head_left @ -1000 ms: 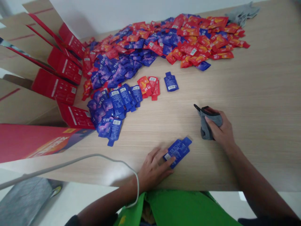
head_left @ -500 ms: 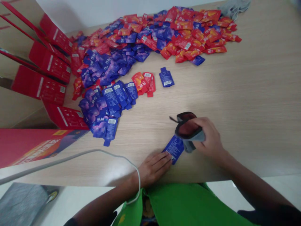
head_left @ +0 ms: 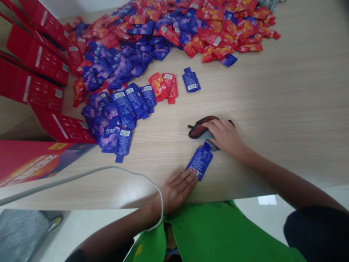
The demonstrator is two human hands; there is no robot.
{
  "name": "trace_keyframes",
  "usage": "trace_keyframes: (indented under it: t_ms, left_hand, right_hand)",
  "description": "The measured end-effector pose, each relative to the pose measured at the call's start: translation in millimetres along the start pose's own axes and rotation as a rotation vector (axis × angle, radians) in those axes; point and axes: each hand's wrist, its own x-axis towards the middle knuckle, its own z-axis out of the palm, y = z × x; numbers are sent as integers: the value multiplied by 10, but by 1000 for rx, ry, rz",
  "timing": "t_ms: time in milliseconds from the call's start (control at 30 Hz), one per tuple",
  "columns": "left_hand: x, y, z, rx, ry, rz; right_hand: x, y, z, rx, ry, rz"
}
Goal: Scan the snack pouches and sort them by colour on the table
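Note:
My left hand lies flat near the table's front edge, its stretched fingertips resting on the lower end of a blue spouted sachet. The sachet is printed side up, tilted, with its narrow neck toward my right hand. My right hand is bent over a black-rimmed thing with dark reddish, lens-like panels, like sunglasses. Grey cloth shows below its fingers, touching or just beside the sachet's neck. The fingers cover much of the black-rimmed thing, so its exact kind is unclear.
Red and blue sachets are heaped at the back. A blue stack, several red sachets and a single blue one lie nearer. Red boxes stand left. A grey cable crosses to my left wrist.
My right hand has moved up and left, lowering the black-rimmed thing toward the table. More of the sachet's neck now shows. My left hand stays on the sachet; the view has shifted slightly.

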Motion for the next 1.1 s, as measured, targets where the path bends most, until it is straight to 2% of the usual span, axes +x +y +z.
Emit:
trace_keyframes:
  t_ms: [100, 133, 200, 300, 367, 433, 533, 633, 700, 767, 833, 867, 933, 1000, 1033, 1100]
  left_hand:
    - [2, 29, 21, -6, 18, -20]
    - [5, 38, 29, -11, 25, -27]
    - [11, 53, 46, -31, 41, -44]
    - [16, 62, 69, -75, 50, -83]
    - [17, 62, 71, -92, 53, -98]
    - [19, 61, 58, -88, 54, -84]
    - [22, 60, 36, -68, 56, -55]
    - [15, 63, 50, -57, 60, -53]
    - [10, 67, 72, -52, 68, -56]
    - [13, 71, 87, -51, 84, -62]
    - [25, 73, 90, -51, 98, -64]
    - [33, 74, 89, -52, 100, -63]
    - [48, 74, 84, -49, 89, -75]
    - [54, 76, 80, -43, 68, -112]
    - [53, 78, 78, -41, 59, -132]
    - [44, 82, 69, -49, 59, -143]
  right_hand:
    - [-8, 25, -186, 45, 208, 121]
    - [-52, -60, -221, 91, 272, 130]
    - [-191, -342, -217, 188, 300, 69]
    - [-422, -806, -37, 247, 16, -205]
    - [-510, -944, 122, 210, -56, -261]
    - [-507, -878, 232, 182, -82, -227]
    - [-355, -505, 251, 123, -88, -106]
    - [-145, -86, 119, 3, -58, -7]
    - [-50, 75, -19, -27, 29, 48]
    - [-36, 71, -163, 22, 189, 107]
    - [-117, -112, -263, 121, 329, 132]
    - [-187, -258, -281, 173, 352, 111]
    - [-354, -594, -236, 265, 267, -24]
    - [-502, -884, -101, 303, 31, -203]
    - [-553, -976, -19, 296, -42, -251]
    - [-592, -1022, 129, 268, -99, -267]
